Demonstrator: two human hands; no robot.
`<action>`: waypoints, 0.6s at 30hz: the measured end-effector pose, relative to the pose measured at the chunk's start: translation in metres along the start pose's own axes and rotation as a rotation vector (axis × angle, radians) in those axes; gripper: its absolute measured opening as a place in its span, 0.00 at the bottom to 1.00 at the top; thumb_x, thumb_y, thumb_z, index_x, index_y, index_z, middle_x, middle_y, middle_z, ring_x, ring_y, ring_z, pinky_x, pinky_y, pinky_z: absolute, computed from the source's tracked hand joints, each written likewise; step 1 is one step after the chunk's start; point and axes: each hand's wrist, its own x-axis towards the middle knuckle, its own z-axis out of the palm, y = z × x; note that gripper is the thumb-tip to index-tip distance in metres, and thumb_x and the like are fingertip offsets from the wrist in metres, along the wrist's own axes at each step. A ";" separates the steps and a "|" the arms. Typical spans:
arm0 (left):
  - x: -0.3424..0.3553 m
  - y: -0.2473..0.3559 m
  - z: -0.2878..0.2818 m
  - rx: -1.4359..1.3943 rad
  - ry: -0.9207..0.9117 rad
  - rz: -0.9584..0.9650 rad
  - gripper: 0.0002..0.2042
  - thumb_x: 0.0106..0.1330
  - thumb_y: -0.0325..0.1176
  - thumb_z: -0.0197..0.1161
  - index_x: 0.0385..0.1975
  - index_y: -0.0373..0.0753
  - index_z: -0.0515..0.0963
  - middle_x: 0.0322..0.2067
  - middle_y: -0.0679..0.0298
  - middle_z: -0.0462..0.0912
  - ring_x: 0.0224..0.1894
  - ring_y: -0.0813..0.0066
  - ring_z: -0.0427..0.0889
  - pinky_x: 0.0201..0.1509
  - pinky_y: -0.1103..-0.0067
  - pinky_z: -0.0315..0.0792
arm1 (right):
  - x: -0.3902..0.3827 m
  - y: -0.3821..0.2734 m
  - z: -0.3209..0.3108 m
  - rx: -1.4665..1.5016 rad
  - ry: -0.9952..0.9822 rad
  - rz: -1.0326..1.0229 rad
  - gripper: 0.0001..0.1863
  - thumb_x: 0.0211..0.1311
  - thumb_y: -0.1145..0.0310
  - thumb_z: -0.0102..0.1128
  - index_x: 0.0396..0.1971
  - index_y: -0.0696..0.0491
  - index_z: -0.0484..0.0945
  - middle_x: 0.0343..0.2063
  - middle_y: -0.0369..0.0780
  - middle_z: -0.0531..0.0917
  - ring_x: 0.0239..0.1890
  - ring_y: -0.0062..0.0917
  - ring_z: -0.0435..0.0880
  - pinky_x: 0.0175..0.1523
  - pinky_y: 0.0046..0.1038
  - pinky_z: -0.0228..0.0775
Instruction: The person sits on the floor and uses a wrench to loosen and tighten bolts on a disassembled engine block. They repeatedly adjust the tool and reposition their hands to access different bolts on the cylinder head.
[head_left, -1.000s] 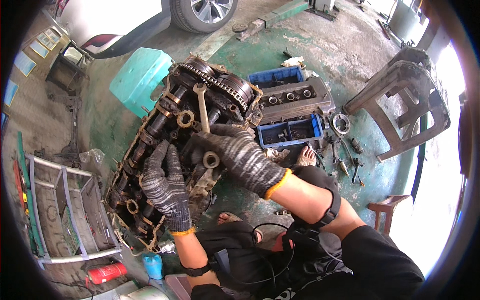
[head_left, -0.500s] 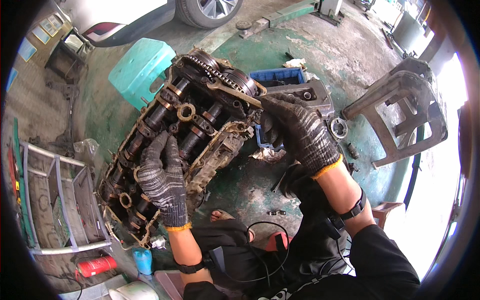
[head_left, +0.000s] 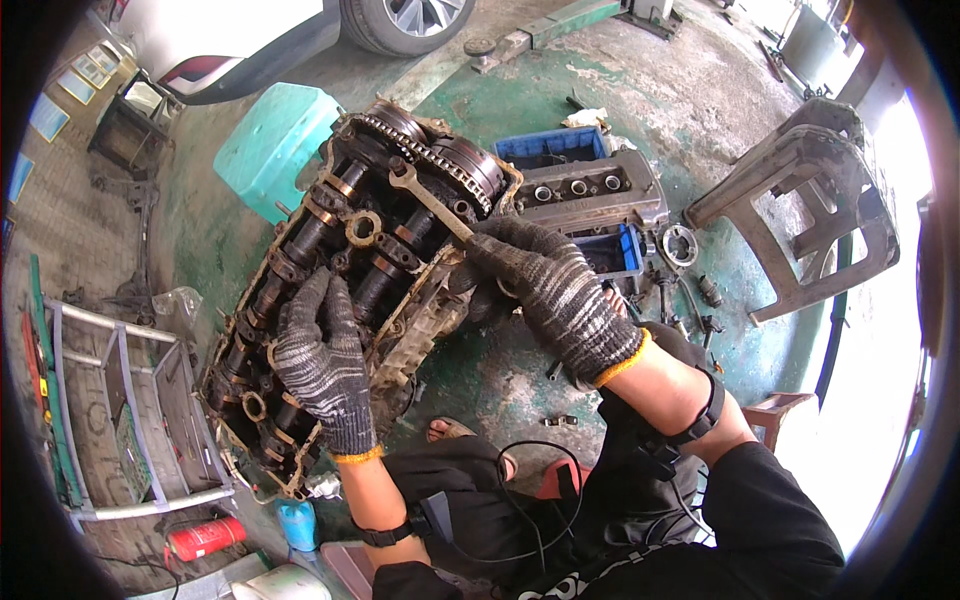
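A greasy cylinder head [head_left: 385, 285] with camshafts and a timing chain [head_left: 425, 145] lies tilted in front of me. My right hand [head_left: 540, 285], in a striped knit glove, is closed around the lower end of a wrench [head_left: 435, 205]. The wrench's open jaw lies over the head, near the chain end. My left hand [head_left: 325, 360], gloved alike, rests over the camshafts. Its fingertips meet low between the two shafts, below a ring-shaped boss [head_left: 363, 229]. Whatever they pinch there is hidden.
A turquoise stool [head_left: 275, 150] stands behind the cylinder head. To the right are a valve cover [head_left: 590, 190], blue crates [head_left: 550, 147], a metal ring [head_left: 679, 245] and a grey stool [head_left: 800, 220]. A ladder [head_left: 130, 420] and a fire extinguisher [head_left: 205, 538] lie at left.
My right hand has moved down and left with the wrench, which is now steeper and its jaw further left. My left hand stays at nearly the same spot.
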 end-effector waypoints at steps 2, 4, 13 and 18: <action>0.000 0.001 0.000 0.013 0.002 0.016 0.11 0.65 0.22 0.66 0.47 0.32 0.83 0.45 0.57 0.87 0.45 0.73 0.83 0.55 0.74 0.75 | 0.000 0.002 0.001 0.097 -0.077 0.032 0.15 0.72 0.64 0.57 0.50 0.58 0.78 0.32 0.38 0.86 0.24 0.18 0.82 0.26 0.20 0.73; 0.001 0.001 -0.001 0.050 -0.004 0.026 0.11 0.65 0.23 0.66 0.47 0.32 0.83 0.45 0.57 0.87 0.45 0.73 0.83 0.55 0.74 0.75 | -0.001 0.005 0.009 0.111 -0.050 0.013 0.16 0.73 0.63 0.56 0.51 0.58 0.76 0.32 0.39 0.87 0.23 0.19 0.82 0.25 0.19 0.72; 0.000 0.000 -0.001 0.046 -0.004 0.055 0.11 0.65 0.22 0.66 0.46 0.32 0.83 0.44 0.57 0.87 0.44 0.72 0.83 0.54 0.73 0.75 | -0.004 0.012 0.028 0.188 -0.102 0.019 0.13 0.72 0.65 0.58 0.48 0.58 0.79 0.31 0.38 0.86 0.26 0.17 0.80 0.32 0.21 0.72; 0.001 0.002 -0.002 0.075 0.000 0.072 0.10 0.65 0.22 0.66 0.46 0.32 0.84 0.43 0.56 0.87 0.44 0.71 0.83 0.53 0.72 0.76 | -0.003 0.021 0.036 0.148 -0.112 0.010 0.13 0.72 0.65 0.58 0.48 0.57 0.77 0.32 0.38 0.86 0.27 0.17 0.81 0.31 0.21 0.73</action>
